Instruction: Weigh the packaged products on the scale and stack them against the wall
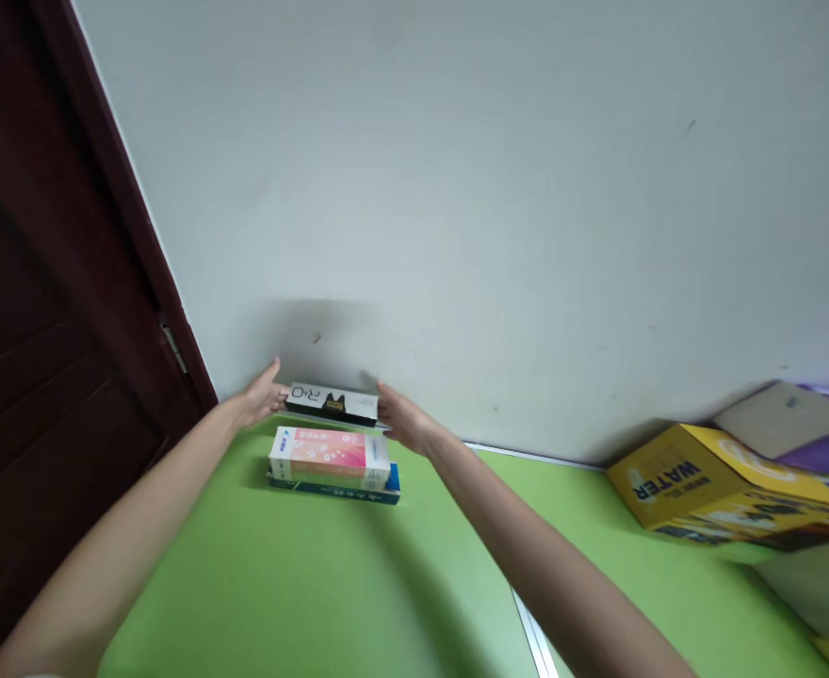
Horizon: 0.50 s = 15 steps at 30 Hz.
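A long, narrow white-and-black box with large dark lettering is at the wall edge of the green tabletop. At its left end is my left hand, thumb raised and fingers against the box. My right hand meets the opposite end, so the box is held between both hands. Whether it rests on the surface or is slightly raised, I cannot tell. Just nearer to me, a pink-and-white carton lies on top of a flat dark teal box.
The green table meets a pale wall behind. A dark red door stands at left. On the right are a yellow carton marked WATER and a purple package. A metal strip crosses the tabletop.
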Tool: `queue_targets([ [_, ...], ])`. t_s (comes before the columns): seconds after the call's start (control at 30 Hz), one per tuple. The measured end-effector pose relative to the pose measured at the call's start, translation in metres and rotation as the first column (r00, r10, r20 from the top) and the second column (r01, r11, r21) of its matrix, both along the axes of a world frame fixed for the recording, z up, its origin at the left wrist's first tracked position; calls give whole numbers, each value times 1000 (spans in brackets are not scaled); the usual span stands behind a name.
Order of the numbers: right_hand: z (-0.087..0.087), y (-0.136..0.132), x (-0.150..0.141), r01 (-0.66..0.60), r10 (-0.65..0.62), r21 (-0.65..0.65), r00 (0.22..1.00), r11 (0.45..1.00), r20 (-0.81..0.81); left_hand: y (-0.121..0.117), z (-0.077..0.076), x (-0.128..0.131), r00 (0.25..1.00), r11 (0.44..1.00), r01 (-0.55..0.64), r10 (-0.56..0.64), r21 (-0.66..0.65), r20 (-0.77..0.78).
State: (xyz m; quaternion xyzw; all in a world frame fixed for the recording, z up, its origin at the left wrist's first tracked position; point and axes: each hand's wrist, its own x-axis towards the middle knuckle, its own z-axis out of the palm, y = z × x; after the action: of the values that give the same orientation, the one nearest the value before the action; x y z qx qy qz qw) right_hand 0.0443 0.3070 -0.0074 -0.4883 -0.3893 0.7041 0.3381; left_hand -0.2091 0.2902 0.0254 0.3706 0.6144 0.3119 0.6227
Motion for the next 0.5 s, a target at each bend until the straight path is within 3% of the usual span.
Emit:
queue_targets([
  [0.1,40,-19,12,-53,53,9,998,999,39,-24,35,0,1000,999,22,-22,41,-4],
  [0.2,63,-46,21,-132,128,50,989,990,75,-55,49,4,1000,1000,2,-2,29,-7],
  [0.33,56,-74,22,-132,128,27,987,991,101,-87,37,16,999,1000,-9,10,7,-32],
  [0.5,36,-86,20,-120,118,21,989,992,94,-105,21,27,997,993,-73,76,90,-31],
])
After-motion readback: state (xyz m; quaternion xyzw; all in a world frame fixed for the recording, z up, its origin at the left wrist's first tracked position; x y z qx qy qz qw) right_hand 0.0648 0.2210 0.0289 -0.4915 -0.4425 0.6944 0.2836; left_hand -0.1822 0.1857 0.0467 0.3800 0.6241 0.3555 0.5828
